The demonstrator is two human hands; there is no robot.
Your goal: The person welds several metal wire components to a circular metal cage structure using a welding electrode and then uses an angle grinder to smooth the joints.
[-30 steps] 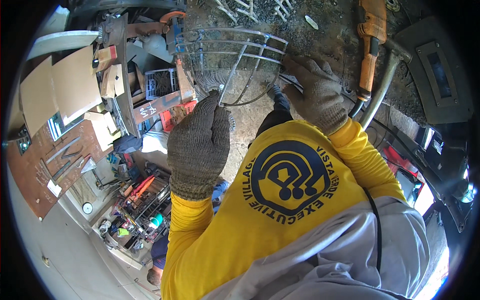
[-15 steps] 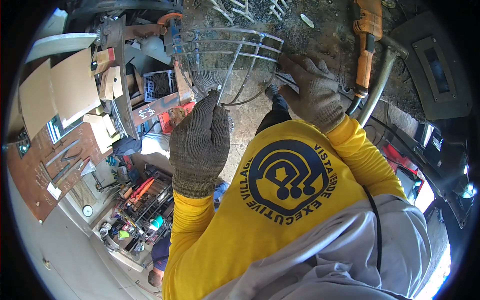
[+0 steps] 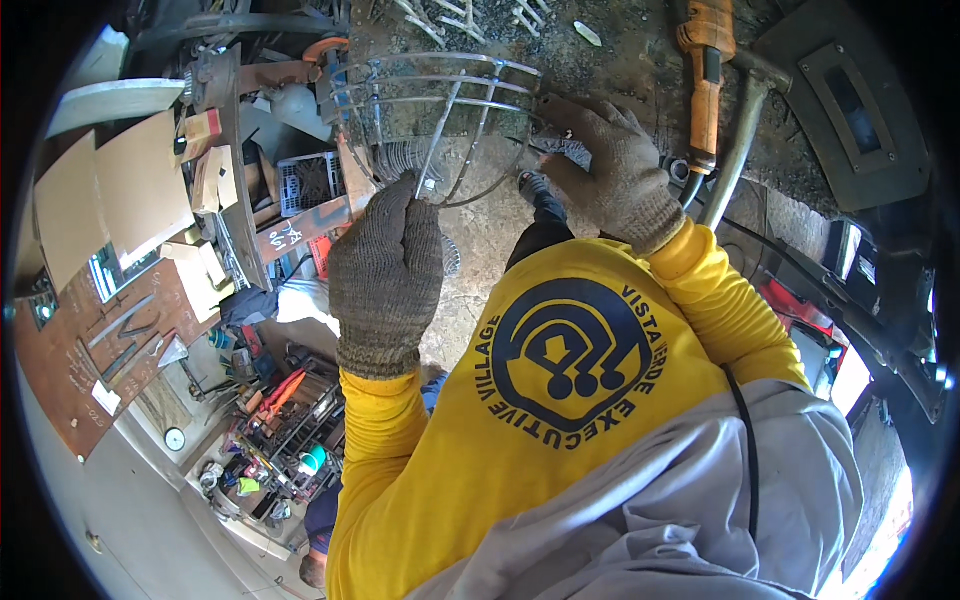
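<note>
"At the front edge of the bench, what's being handled?"

"A wire frame of thin curved bars, crossed by straighter rods. Its lower corner sits right at the fingertips of the left hand, and the rest fans out beyond them, away from the person's body."

"So the left one has it?"

"Yes, the gloved fingers are drawn together and pinch that corner."

"And the right hand?"

"Gloved as well, curled loosely just beside the frame's right end. The fingertips come close to the bars, but I can't tell whether they touch or grip."

"What lies around it?"

"Above the frame, some small metal pieces and a pale sliver on the bench. To the right of the right hand, an orange power tool, then what looks like a hammer, then a dark welding mask."

"Over on the left?"

"A plastic crate near the frame, and farther out, bent sheets of cardboard. Lower down, partly cut off by the rim, another person."
</note>
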